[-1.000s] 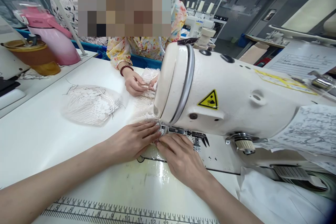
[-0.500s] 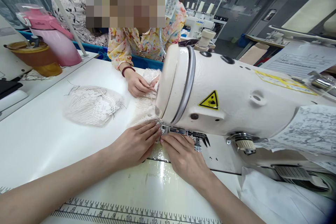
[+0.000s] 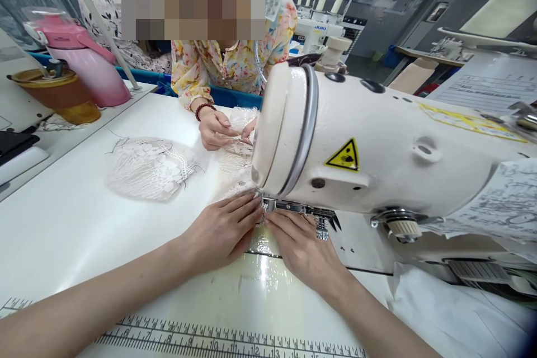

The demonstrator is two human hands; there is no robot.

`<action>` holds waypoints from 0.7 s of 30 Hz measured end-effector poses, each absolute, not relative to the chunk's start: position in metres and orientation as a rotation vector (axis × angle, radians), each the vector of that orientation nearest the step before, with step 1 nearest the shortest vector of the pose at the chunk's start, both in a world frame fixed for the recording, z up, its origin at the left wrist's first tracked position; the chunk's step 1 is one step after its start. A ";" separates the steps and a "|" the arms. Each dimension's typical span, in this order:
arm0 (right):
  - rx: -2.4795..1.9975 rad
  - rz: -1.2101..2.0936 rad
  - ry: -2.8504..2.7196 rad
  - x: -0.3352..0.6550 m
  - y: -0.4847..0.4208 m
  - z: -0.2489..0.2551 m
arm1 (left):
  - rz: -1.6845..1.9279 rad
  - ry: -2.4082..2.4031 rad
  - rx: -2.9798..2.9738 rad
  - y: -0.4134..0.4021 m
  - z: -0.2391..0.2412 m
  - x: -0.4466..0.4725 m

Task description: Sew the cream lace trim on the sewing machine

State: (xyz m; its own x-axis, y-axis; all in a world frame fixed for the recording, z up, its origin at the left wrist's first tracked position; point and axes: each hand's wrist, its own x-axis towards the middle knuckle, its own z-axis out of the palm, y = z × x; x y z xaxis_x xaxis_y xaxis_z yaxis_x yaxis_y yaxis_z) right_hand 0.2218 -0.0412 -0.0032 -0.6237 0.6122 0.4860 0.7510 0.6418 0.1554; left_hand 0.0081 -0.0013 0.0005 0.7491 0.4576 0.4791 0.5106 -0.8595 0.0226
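- Against a second ago, my left hand point(image 3: 220, 229) and right hand point(image 3: 304, 246) have barely shifted. Both stay flat, fingers extended, pressing the lace strip point(image 3: 235, 176) without gripping it.
- The strip lies under the presser foot point(image 3: 268, 206) and runs back to a co-worker's hand point(image 3: 216, 128).
- The sewing machine head point(image 3: 377, 145) hides the needle.
- A loose lace piece point(image 3: 149, 168) lies apart, to the left.

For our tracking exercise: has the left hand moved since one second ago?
No; the left hand stays flat, fingertips beside the presser foot.
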 end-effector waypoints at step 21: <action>-1.135 -0.763 -2.536 0.228 -0.038 0.000 | -0.708 -0.975 -2.905 -0.004 0.000 0.014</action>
